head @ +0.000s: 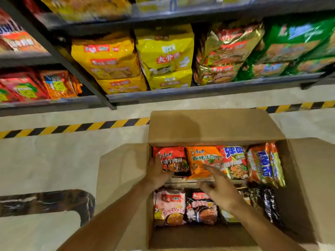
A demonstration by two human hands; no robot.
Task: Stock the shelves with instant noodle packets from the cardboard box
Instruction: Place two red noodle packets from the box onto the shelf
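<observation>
An open cardboard box (213, 127) stood on the floor below the shelves (199, 89), its flaps spread outward. Packets filled it in two rows. Along the far wall stood a red packet (174, 160) in the far left corner, an orange packet (203, 158) just beside it, then further packets toward the far right corner. The near row held a pink packet (168, 205) by the left wall and a black packet (201, 209) next to it.

The left hand (157, 173) gripped the red packet at its lower left corner, fingers curled around the left edge and thumb pressed on the front face. The right hand (219, 187) hovered over the middle of the box with fingers straight and spread, holding nothing; its fingertips (208, 167) lay over the lower part of the orange packet, though whether they touched it could not be told.

Yellow, gold and green multipacks crowded the lowest shelf, and hazard tape (72, 127) ran across the floor.
</observation>
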